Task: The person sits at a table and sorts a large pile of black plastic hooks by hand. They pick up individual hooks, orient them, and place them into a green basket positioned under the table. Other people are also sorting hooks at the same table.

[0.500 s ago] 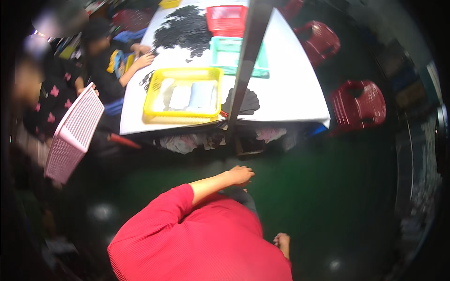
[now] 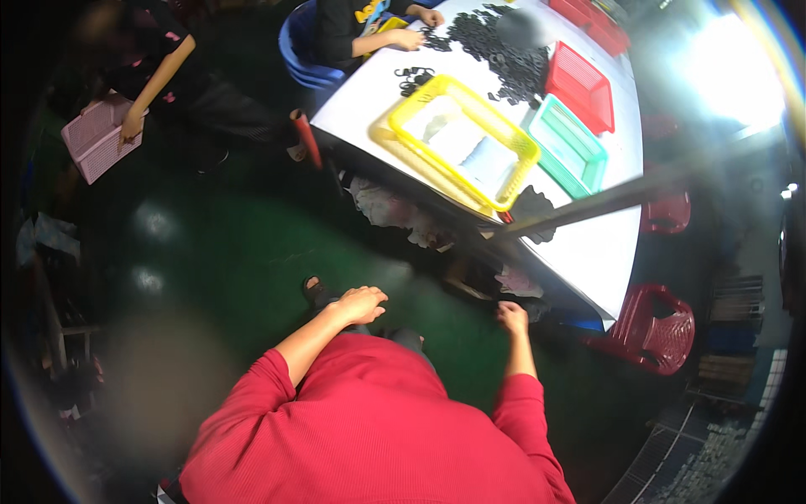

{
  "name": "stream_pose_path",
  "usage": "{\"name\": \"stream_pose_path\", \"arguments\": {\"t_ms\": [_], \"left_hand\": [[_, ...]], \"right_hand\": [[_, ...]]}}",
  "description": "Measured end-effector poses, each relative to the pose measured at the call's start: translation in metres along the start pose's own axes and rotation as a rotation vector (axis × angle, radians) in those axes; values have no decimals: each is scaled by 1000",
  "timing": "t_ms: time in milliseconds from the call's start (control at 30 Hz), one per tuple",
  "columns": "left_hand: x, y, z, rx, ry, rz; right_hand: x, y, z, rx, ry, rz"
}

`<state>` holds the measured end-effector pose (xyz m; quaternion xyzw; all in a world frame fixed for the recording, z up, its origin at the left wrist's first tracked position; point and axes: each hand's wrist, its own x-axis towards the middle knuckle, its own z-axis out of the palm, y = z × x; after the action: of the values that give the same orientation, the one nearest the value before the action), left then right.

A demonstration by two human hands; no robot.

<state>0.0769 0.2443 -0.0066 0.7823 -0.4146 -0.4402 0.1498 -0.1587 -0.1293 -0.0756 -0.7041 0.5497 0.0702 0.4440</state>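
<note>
My left hand (image 2: 363, 305) hangs in front of my waist above the dark green floor, its fingers loosely extended and nothing visible in them. Out to the right, my right hand (image 2: 512, 317) is raised with its fingers curled in, and no object shows in it. It is nearest to the front edge of the white table (image 2: 579, 260). On that table lie a yellow basket (image 2: 407, 122) with white and pale blue pieces inside, a dark glove (image 2: 535, 206), a green basket (image 2: 592, 172) and a red basket (image 2: 581, 88).
A pole (image 2: 588, 204) crosses the table's front. Dark small parts (image 2: 495, 46) lie in a heap near a seated co-worker (image 2: 344, 29). Another person at far left holds a pink basket (image 2: 92, 139). A dark red chair (image 2: 659, 332) stands at right; bundled cloth (image 2: 382, 202) lies under the table.
My view has turned left, so the table sits further right. My right arm has come up and forward into view. The person with the pink basket has lowered it.
</note>
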Motion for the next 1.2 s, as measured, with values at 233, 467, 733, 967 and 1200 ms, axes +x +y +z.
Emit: {"name": "stream_pose_path", "arguments": {"t_ms": [233,467,733,967,1200], "left_hand": [[-69,-159,-103,-272,153,27],[-126,-248,-274,-343,405,108],[-77,-285,-496,-464,767,543],[-57,-435,-591,-625,802,187],[-39,-627,-697,-756,594,-127]], "right_hand": [[-21,-168,281,-749,-519,-535],[-69,-394,443,-614,-787,-780],[-43,-606,597,-197,-900,-1034],[-25,-770,699,-319,-945,-1067],[69,-896,770,-642,-944,-741]]}}
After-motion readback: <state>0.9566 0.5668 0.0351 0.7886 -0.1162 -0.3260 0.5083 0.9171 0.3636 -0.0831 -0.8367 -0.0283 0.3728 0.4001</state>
